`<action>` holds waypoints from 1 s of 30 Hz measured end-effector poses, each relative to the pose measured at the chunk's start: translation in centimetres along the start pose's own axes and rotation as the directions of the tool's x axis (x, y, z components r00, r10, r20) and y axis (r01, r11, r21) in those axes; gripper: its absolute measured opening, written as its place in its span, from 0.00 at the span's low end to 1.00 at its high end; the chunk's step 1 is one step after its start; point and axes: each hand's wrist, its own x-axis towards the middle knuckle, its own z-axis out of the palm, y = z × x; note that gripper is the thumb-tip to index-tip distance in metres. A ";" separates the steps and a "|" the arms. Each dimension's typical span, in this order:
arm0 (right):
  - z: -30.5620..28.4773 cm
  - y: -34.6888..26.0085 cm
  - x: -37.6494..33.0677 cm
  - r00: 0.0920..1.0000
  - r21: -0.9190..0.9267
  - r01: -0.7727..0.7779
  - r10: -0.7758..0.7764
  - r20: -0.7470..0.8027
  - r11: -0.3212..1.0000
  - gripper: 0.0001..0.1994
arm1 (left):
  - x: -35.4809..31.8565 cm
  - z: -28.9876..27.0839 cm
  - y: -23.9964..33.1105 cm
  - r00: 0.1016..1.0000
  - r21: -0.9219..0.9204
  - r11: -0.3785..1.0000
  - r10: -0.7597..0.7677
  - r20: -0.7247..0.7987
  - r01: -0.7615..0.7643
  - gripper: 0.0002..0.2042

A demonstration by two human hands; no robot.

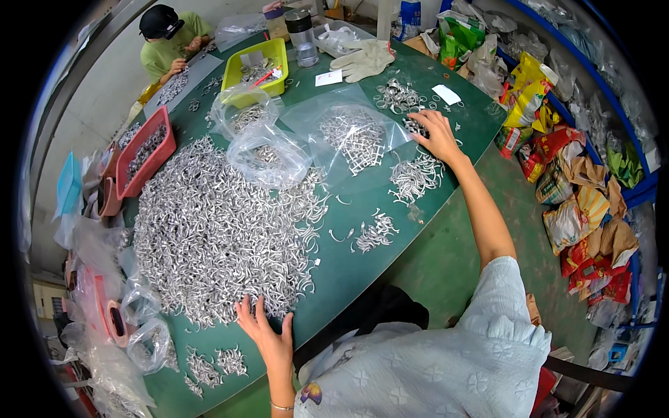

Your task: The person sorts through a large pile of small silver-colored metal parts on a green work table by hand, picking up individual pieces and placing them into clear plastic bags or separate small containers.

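A wide heap of small curved silvery metal pieces (216, 237) covers much of the green table (362, 279). My left hand (268, 341) is at the heap's near edge, its fingers spread and nothing seen in them. At the table's right side, my right hand (439, 136) reaches over a small dark cluster of metal pieces (416, 127), fingers stretched and apart over it. The palm side is hidden. Just below that hand lies a pile of curved pieces (417, 177); above it is a pile of metal rings (398, 95). A clear plastic bag (306, 111) lies over more metal pieces.
A red bin (143, 155) and a yellow-green basket (283, 52) hold metal parts. Behind them are a bottle (301, 38) and white glove (364, 61). Another person (171, 45) works at far left. Sacks (592, 216) line shelves on the right.
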 end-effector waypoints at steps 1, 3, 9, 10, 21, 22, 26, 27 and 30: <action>0.3 0.5 0.2 1.000 -0.006 -0.012 0.012 -0.019 1.000 0.23 | 0.1 0.0 0.1 1.000 -0.001 1.000 0.006 -0.004 -0.006 0.34; 0.8 1.0 0.6 0.999 -0.040 -0.022 0.020 -0.044 0.999 0.23 | -0.2 -0.1 0.0 1.000 0.002 1.000 -0.003 -0.013 0.003 0.34; -0.5 -1.5 0.0 0.991 0.001 -0.019 0.019 -0.134 1.000 0.20 | -0.1 -0.1 -0.9 0.999 -0.043 0.999 -0.007 -0.040 0.005 0.33; -1.4 -2.5 -0.5 0.992 0.070 -0.027 0.035 -0.125 0.997 0.18 | 0.1 -0.3 -0.7 1.000 -0.021 1.000 -0.009 -0.028 0.008 0.32; -2.7 -29.6 -5.5 0.802 0.681 0.301 -0.564 0.197 0.667 0.21 | -0.6 0.7 -0.3 0.997 -0.090 0.996 -0.001 -0.079 -0.007 0.25; -1.4 -31.0 -5.8 0.746 0.686 0.378 -0.643 0.171 0.622 0.24 | -0.8 0.7 -0.6 0.996 -0.123 0.992 0.009 -0.087 -0.020 0.25; 1.0 -35.1 -6.6 0.635 0.651 0.444 -0.729 0.256 0.616 0.29 | -1.9 0.4 -1.0 0.996 -0.184 0.983 -0.030 -0.083 0.014 0.25; 1.5 -35.1 -6.6 0.635 0.636 0.460 -0.730 0.252 0.619 0.28 | -2.2 0.4 -1.1 0.996 -0.205 0.978 -0.039 -0.082 0.022 0.25; 2.5 -34.2 -6.7 0.667 0.558 0.501 -0.706 0.237 0.661 0.23 | -2.9 0.0 -1.6 0.994 -0.270 0.962 -0.057 -0.090 0.031 0.25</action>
